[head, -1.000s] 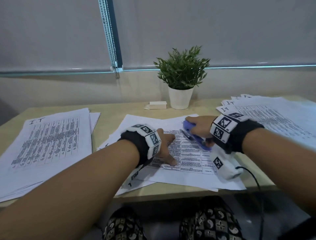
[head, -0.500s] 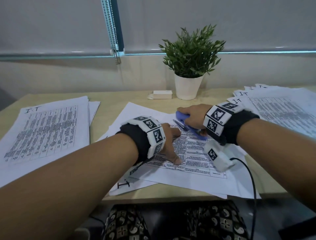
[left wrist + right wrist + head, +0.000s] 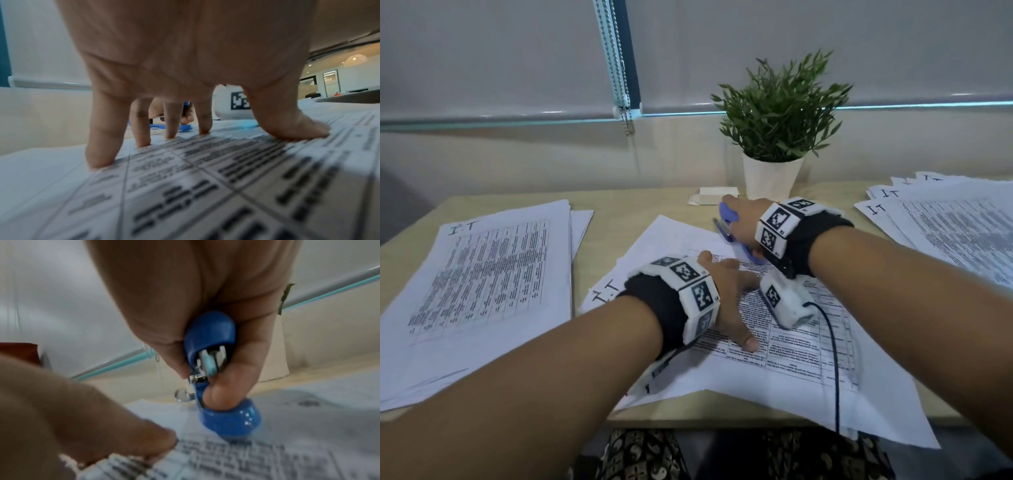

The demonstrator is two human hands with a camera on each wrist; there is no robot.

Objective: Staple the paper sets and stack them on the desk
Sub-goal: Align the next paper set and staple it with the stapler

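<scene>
Blue stapler (image 3: 729,226), clamped in my right hand (image 3: 748,222), has slid toward the plant pot (image 3: 770,180); the paper set (image 3: 774,346) lies nearer me under my left hand's (image 3: 726,301) spread fingers (image 3: 141,123). Stapling looks imminent.

A wooden desk (image 3: 613,209) is set against a pale wall (image 3: 517,161); grey blinds (image 3: 482,51) are lowered behind a potted plant (image 3: 777,116).

Head view overlooks desk (image 3: 493,202); wrist views skim it.
</scene>
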